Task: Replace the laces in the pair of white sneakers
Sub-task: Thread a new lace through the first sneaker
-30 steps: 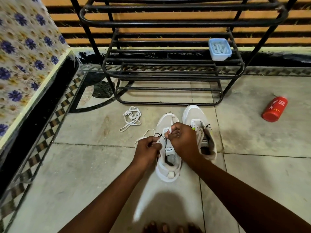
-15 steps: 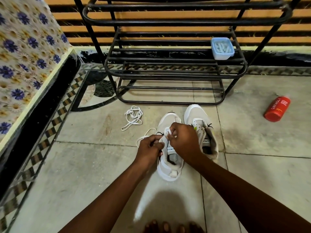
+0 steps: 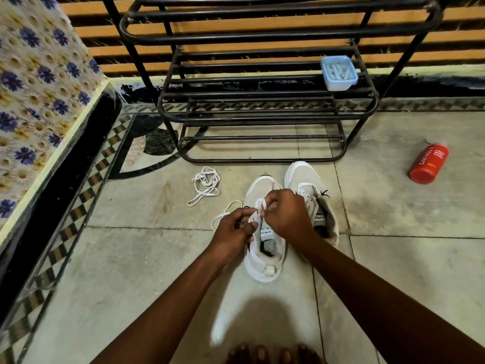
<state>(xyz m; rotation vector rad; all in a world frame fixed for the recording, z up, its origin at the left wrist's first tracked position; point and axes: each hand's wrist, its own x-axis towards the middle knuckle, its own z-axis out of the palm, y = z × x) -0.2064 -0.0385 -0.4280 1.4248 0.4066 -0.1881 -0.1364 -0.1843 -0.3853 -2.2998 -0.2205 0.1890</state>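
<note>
At frame centre, a white lace (image 3: 258,207) is pinched by both the left hand (image 3: 232,228) and right hand (image 3: 286,212) — fingers clamped — over the left sneaker (image 3: 263,269).

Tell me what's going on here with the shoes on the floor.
A person is lacing the near white sneaker. Both the left hand and right hand pinch a white lace over its eyelets. The other sneaker stands beside it, apparently unlaced. A loose lace lies bundled on the floor tiles before a black rack.
</note>
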